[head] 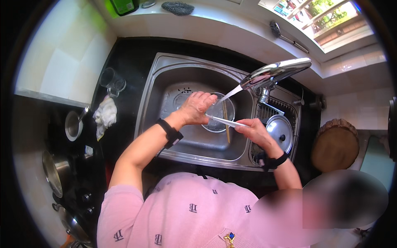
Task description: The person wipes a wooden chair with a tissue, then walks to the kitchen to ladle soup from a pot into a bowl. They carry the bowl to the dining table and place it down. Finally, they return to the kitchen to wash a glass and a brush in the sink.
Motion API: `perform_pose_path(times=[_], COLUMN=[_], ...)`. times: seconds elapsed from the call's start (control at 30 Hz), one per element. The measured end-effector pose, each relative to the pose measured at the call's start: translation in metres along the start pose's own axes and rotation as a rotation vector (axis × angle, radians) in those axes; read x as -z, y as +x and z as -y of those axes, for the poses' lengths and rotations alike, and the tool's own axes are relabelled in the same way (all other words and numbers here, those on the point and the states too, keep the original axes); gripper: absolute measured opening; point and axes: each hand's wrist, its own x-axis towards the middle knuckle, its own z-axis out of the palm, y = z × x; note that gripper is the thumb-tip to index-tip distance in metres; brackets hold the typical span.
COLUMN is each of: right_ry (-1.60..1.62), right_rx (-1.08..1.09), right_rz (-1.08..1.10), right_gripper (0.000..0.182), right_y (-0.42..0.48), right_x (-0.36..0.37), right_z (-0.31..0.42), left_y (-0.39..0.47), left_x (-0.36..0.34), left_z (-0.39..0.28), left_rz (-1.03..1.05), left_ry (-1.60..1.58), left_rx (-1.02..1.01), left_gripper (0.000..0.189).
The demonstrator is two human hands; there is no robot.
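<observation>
Over the stainless steel sink, my right hand grips the handle of a white long-handled utensil. My left hand is closed around its other end, so the shape of that end is hidden. Water runs from the chrome faucet and falls beside my left fingers. Below the hands, a round bowl with water in it stands in the basin, partly covered from view. Wooden chopsticks lean across its right side. Small dark bits lie on the basin floor.
A lidded pot stands in the wire drying rack at right, beside a wooden chopping board. At left are a glass mug, a crumpled cloth, a white bowl and metal pans. A scouring pad rests on the ledge.
</observation>
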Motion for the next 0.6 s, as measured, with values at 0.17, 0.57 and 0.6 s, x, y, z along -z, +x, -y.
perform_pose_path(times=[0.17, 0.57, 0.6], right_ry=[-0.831, -0.431, -0.451], right_rx=[0.511, -0.146, -0.146], right_rz=[-0.376, -0.288, -0.338], right_gripper=[0.011, 0.027, 0.026], right_y=[-0.002, -0.058, -0.064], right_x=[0.032, 0.033, 0.031], right_z=[0.032, 0.003, -0.001], left_y=[-0.010, -0.001, 0.001], left_x=[0.007, 0.007, 0.006], left_z=[-0.002, 0.000, 0.001], left_rz=[0.129, 0.229, 0.232], left_ry=[-0.043, 0.437, 0.501], left_rx=[0.131, 0.086, 0.071], left_gripper=[0.072, 0.068, 0.066])
